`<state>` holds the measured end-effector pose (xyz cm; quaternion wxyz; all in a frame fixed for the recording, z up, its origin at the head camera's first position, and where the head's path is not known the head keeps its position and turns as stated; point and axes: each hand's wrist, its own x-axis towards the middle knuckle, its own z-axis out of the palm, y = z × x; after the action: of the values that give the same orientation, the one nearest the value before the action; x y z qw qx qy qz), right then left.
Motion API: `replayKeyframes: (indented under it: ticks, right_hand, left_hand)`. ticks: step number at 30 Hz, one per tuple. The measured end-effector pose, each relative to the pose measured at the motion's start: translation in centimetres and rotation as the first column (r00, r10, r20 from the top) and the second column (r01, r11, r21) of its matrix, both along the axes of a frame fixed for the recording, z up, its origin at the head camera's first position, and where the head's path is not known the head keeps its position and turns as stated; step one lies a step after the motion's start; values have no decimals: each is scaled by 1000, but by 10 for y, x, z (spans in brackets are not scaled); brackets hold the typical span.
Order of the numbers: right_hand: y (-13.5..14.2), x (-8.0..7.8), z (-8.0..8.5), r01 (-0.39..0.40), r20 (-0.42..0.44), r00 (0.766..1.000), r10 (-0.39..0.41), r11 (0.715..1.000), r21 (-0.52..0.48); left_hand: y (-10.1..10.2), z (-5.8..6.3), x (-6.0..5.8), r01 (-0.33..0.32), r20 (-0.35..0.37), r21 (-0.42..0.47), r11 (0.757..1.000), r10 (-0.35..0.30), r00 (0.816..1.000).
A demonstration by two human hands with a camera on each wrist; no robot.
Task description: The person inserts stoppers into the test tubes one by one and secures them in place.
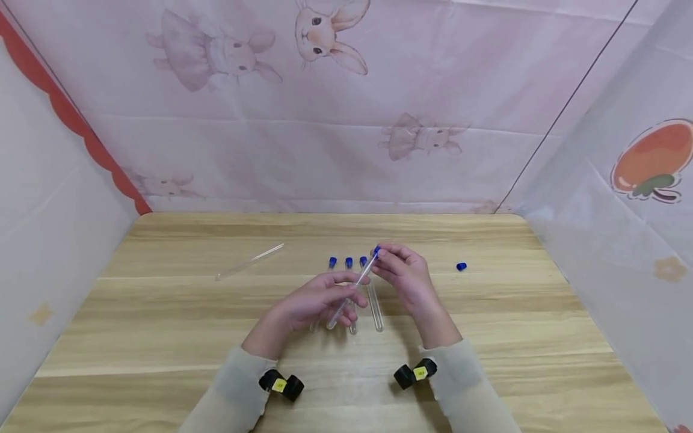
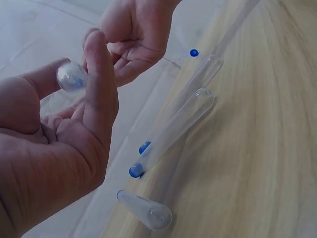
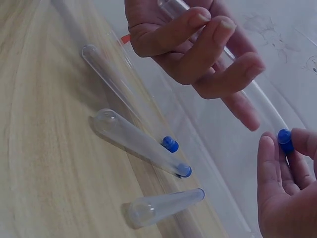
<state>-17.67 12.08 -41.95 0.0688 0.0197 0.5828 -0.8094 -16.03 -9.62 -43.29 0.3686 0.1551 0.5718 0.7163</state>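
Holding: left hand point(image 1: 319, 294) has the held tube point(image 1: 361, 276) pinched around mid-length between thumb and fingers; thumb gap down to the tube's width, remaining fingers loosely spread.
Cap end: right hand point(image 1: 406, 273) pinches the blue cap point(image 1: 376, 249) at the tube's upper end, thumb against index finger, other fingers bent; how deep the cap is seated, cannot tell.
Held tube: up off the table point(image 1: 162, 337), over the row; tilted, cap end up and away to the right, round end down toward the person.
Row: three capped tubes point(image 1: 375, 304) lying side by side on the wood, caps at the far ends, round ends toward the person; left hand hides part of them in the head view; all three show in both wrist views.
Off to the left: one clear tube point(image 1: 265, 253) lying at a slant, well apart from the row.
Off to the right: one loose cap point(image 1: 461, 266), also blue, lying past the right hand, well apart from it.
Wrists: black cameras point(image 1: 281, 385) with yellow labels, one on each; light grey sleeves point(image 1: 471, 385).
Backdrop: pink sheet point(image 1: 325, 162) with printed rabbits, behind the table.
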Motion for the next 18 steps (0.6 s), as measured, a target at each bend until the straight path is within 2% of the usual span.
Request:
replayKeyframes:
  ticks: [5, 9, 18]
  right_hand:
    - [-1, 0, -2, 5, 7, 1000, -5, 1000, 9]
    - [-2, 0, -3, 38, 15, 999, -38, 999, 19]
    - [-7, 0, -3, 84, -27, 996, -81, 990, 117]
  left_hand:
    - [4, 1, 2, -34, -8, -26, 999, 33, 999]
    - [5, 1, 4, -50, -42, -1, 999, 50, 998]
    - [11, 5, 7, -109, -69, 8, 994, 109, 992]
